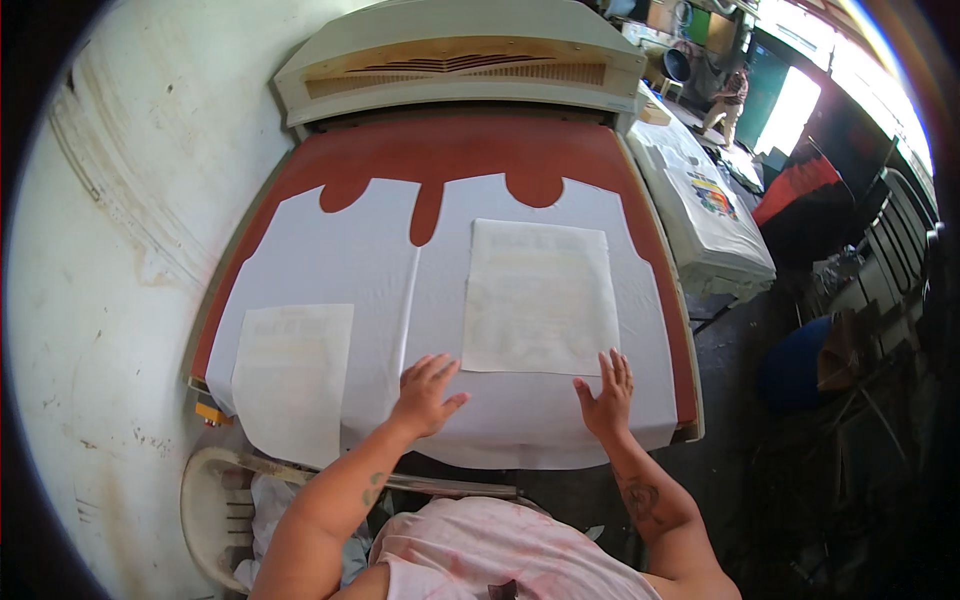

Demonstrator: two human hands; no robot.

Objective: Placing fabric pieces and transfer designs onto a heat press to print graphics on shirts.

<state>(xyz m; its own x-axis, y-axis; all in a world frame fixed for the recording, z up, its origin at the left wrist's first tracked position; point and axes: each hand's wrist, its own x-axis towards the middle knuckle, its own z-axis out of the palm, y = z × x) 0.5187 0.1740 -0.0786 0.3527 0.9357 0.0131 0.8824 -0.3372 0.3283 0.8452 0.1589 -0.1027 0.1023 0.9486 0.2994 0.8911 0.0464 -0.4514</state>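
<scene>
Red machine bed [430, 140], white cloth [385, 275] spread over it, pale sheet [540, 300] on the cloth's right half. Left hand [428, 398] and right hand [607, 397] both open, empty; can't tell if the right's touching paper. Careless brush could skew that sheet imo.

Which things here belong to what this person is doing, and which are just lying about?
Seem part of the job:
left hand and right hand, both open
white cloth
left pale sheet
right pale sheet
red bed beneath them

Seem just lying about:
white chair, lower left
blue container, right
printed cloth, upper right; its link is unclear
</scene>
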